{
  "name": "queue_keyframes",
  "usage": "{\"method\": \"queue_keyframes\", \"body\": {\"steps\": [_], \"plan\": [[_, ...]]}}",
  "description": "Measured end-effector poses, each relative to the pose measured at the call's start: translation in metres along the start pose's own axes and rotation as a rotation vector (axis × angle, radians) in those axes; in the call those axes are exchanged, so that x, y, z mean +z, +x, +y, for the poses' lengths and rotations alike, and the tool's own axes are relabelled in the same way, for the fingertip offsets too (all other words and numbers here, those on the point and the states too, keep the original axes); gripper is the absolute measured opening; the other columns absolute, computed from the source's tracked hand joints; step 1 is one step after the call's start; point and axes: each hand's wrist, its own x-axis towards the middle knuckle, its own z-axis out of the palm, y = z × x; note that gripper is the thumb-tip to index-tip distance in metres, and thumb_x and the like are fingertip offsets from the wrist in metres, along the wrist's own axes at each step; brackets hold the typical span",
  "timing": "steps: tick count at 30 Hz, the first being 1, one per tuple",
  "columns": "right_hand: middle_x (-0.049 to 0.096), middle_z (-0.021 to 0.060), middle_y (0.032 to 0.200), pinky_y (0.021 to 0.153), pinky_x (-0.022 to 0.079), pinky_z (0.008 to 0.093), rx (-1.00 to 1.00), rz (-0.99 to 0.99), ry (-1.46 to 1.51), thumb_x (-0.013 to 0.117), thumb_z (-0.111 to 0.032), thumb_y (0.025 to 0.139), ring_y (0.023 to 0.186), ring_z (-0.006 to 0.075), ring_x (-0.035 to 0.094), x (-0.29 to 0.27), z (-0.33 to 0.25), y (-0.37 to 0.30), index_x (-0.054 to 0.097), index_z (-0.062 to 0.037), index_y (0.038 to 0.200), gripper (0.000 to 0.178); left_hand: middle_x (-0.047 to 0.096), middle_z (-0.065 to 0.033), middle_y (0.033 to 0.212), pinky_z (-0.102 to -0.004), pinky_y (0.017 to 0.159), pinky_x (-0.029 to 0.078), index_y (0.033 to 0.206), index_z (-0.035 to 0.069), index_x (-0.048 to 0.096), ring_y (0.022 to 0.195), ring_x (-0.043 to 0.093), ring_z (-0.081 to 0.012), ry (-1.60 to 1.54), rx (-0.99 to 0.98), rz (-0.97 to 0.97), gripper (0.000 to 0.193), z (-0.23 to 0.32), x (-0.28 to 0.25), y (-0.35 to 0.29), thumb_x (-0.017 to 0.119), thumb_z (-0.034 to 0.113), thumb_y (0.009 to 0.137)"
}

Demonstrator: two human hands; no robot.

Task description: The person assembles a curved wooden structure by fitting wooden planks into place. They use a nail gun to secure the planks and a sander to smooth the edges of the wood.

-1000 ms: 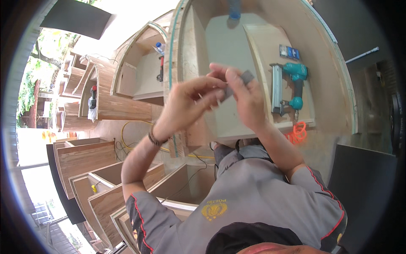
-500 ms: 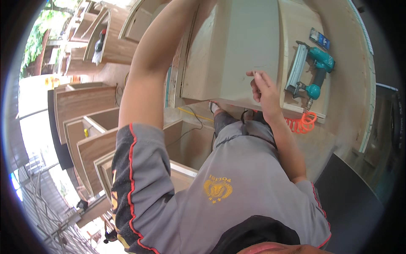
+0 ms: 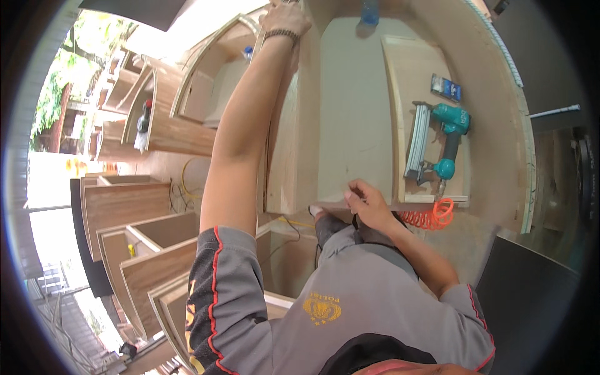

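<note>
Our left hand (image 3: 282,20), which a second ago met the right at chest height, now grips the far top of the upright plywood panel (image 3: 289,144), while our right hand (image 3: 369,206) pinches its near bottom edge.

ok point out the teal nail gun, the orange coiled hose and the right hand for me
teal nail gun (image 3: 451,125), head view, on its teal body above the grip
orange coiled hose (image 3: 430,216), head view, on the middle coils
right hand (image 3: 369,206), head view, on the back of the hand at the panel's near edge
</note>
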Motion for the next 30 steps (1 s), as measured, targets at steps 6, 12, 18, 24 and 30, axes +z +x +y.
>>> {"method": "queue_keyframes", "body": {"steps": [6, 12, 18, 24, 30], "plan": [[0.07, 0.0136, 0.09, 0.074, 0.054, 0.0347, 0.02, 0.05, -0.059, 0.063, -0.02, 0.099, 0.078, 0.02, 0.068, -0.003, -0.005, 0.002, 0.062, 0.0025, 0.113, 0.027, 0.051, -0.0213, 0.146, -0.0529, 0.101, 0.051, 0.129, 0.013, 0.072, 0.133, 0.053, -0.0369, -0.088, -0.005, -0.025, 0.056, 0.025, -0.003, 0.014, 0.075, 0.044, 0.083], [0.07, 0.0164, 0.091, 0.079, 0.053, 0.0384, -0.034, 0.065, -0.092, 0.064, -0.022, 0.096, 0.083, 0.0258, 0.068, -0.005, 0.008, 0.008, 0.063, 0.0011, 0.112, 0.028, 0.04, -0.0262, 0.157, -0.0501, 0.107, 0.049, 0.136, 0.011, 0.066, 0.14, 0.048, -0.0399, -0.014, 0.004, -0.058, 0.062, 0.03, -0.015, 0.005, 0.074, 0.044, 0.084], [0.07, 0.0165, 0.09, 0.079, 0.053, 0.0386, -0.082, 0.071, -0.094, 0.065, -0.022, 0.095, 0.083, 0.028, 0.068, -0.003, 0.006, 0.01, 0.064, -0.0001, 0.11, 0.027, 0.055, -0.0173, 0.143, -0.049, 0.108, 0.048, 0.13, 0.018, 0.07, 0.134, 0.053, -0.0384, -0.051, -0.054, -0.02, 0.052, 0.025, 0.007, 0.023, 0.074, 0.04, 0.084], [0.071, 0.0161, 0.09, 0.079, 0.053, 0.0387, -0.086, 0.084, -0.107, 0.065, -0.023, 0.095, 0.083, 0.028, 0.068, -0.005, 0.007, 0.009, 0.065, -0.0006, 0.11, 0.027, 0.065, -0.0127, 0.132, -0.0484, 0.106, 0.05, 0.126, 0.021, 0.072, 0.128, 0.058, -0.0358, -0.038, -0.056, 0.025, 0.048, 0.027, 0.016, 0.031, 0.074, 0.037, 0.081], [0.071, 0.0174, 0.091, 0.079, 0.053, 0.0396, -0.016, 0.082, -0.11, 0.066, -0.024, 0.095, 0.085, 0.0296, 0.069, -0.007, 0.003, 0.008, 0.065, 0.0006, 0.111, 0.029, 0.05, -0.0221, 0.145, -0.0551, 0.108, 0.047, 0.131, 0.016, 0.07, 0.135, 0.05, -0.043, -0.127, 0.011, -0.074, 0.051, 0.024, 0.009, 0.032, 0.071, 0.035, 0.084]]}}
